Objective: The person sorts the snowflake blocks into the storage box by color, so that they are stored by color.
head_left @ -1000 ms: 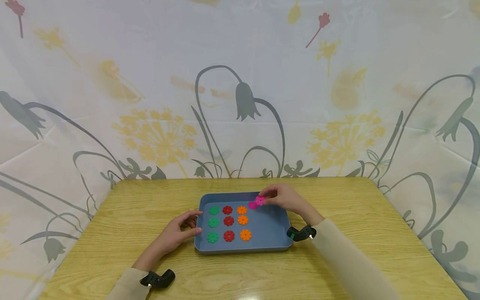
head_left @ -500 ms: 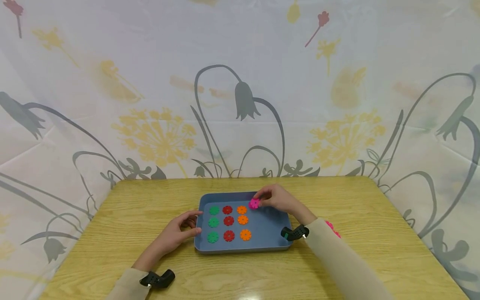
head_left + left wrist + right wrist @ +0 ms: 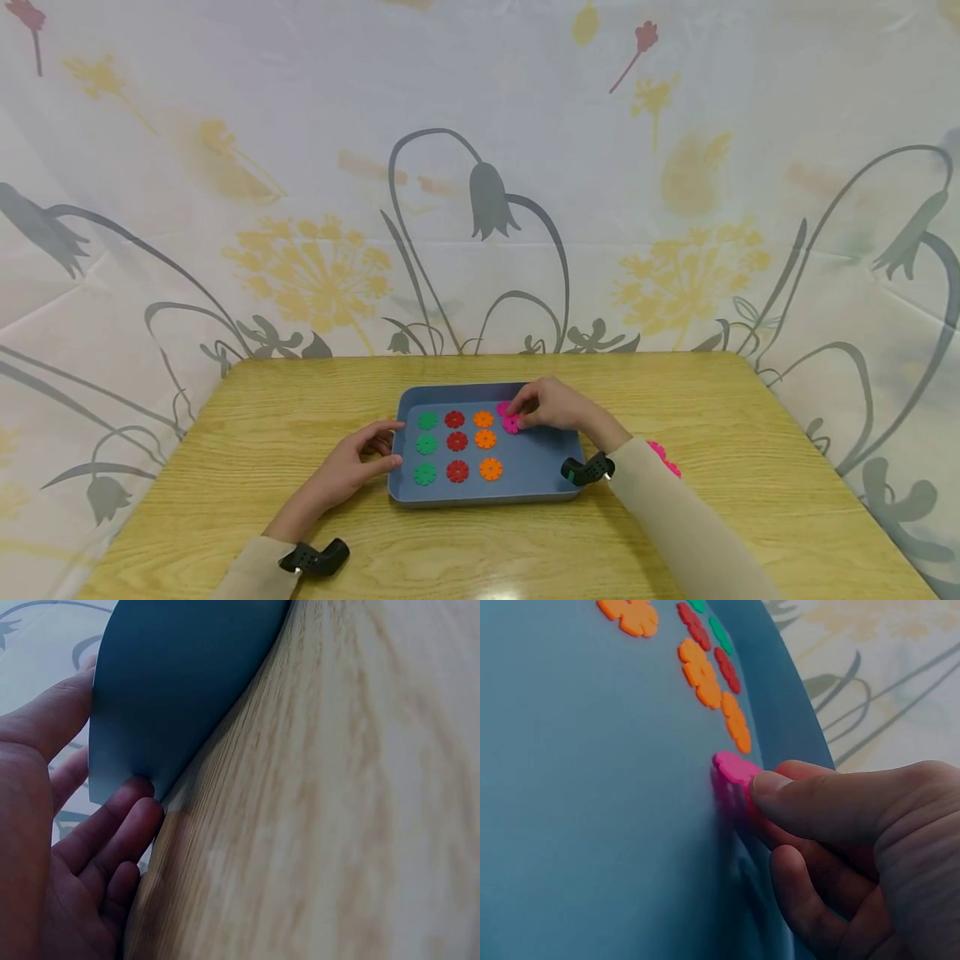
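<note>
A blue-grey tray point(image 3: 540, 492) sits on the wooden table, holding flower-shaped plastic discs in columns: green point(image 3: 426, 444), red point(image 3: 457, 442) and orange point(image 3: 485, 439). Right of the orange column, my right hand point(image 3: 557, 405) pinches a pink flower disc point(image 3: 511, 425) between thumb and fingers, low over the tray floor. Another pink disc point(image 3: 503, 409) shows just behind it, partly covered by the fingers. My left hand point(image 3: 351, 463) rests at the tray's left side, its loosely bent fingertips touching the outer wall point(image 3: 172, 690) in the left wrist view.
More pink discs point(image 3: 664, 459) lie on the table to the right, partly hidden by the right sleeve point(image 3: 686, 521). A patterned cloth point(image 3: 480, 275) hangs behind the table's back edge. Black wrist cameras point(image 3: 315, 557) sit on both wrists.
My right hand has moved left and then toward me with the pink disc, uncovering part of the one behind. The pink discs beside the sleeve came into view. My left hand stays put.
</note>
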Tool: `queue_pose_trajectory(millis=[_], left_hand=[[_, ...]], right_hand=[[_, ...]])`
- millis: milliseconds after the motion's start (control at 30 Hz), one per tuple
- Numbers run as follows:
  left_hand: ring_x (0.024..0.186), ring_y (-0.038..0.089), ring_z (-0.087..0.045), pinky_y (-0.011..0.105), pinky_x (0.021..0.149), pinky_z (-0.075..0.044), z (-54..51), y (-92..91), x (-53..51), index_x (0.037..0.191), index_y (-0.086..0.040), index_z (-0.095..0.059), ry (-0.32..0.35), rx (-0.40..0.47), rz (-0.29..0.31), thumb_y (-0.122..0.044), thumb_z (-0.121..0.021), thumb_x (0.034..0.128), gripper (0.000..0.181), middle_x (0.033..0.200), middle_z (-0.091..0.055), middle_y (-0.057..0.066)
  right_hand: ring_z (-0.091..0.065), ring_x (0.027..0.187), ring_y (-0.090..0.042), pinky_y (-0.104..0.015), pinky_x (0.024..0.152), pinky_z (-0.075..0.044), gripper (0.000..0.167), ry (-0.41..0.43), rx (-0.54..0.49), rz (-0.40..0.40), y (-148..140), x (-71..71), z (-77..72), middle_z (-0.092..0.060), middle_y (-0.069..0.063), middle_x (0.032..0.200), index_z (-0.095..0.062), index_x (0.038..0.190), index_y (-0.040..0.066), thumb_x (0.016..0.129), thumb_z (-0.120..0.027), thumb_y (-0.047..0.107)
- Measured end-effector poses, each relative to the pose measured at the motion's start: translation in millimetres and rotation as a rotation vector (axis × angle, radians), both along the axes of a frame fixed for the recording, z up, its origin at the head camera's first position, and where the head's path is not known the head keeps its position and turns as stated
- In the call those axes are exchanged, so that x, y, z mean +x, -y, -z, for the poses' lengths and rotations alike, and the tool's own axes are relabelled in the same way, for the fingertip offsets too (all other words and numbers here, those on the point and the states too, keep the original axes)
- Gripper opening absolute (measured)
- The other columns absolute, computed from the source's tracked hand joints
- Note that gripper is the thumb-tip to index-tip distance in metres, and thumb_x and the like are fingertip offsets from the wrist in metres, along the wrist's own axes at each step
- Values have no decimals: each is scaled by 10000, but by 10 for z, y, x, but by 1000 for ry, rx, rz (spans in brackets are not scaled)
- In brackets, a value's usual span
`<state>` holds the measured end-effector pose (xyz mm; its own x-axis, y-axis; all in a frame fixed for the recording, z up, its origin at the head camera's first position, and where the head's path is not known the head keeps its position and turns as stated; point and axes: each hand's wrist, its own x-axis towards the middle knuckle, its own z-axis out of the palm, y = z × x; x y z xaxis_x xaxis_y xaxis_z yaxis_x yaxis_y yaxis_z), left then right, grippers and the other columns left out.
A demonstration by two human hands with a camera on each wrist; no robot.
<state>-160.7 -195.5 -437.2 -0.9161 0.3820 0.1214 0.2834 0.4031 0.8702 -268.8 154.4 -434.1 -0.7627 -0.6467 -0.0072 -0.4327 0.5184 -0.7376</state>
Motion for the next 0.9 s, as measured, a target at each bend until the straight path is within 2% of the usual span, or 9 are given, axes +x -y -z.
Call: queue_pose_trajectory(millis=[500,900], left_hand=[[898,259,-545,308,792,-444,4,7,2,1317,10,-489,1,-2,2,-159,-671,871,510,1096,-552,192],[905,274,-542,312,794,-443,13,9,-9,1323,-2,-486,11,-1,7,-173,-669,873,515,1094,-551,190]], right_hand=[[-590,737,-97,-274,662,-490,166,-58,40,-26,26,-11,92,-644,88,840,-732,921,169,768,-766,113],[-566,734,-96,-267,668,-481,162,-111,17,-33,14,-16,97,-623,67,855,-738,891,148,743,-784,101]])
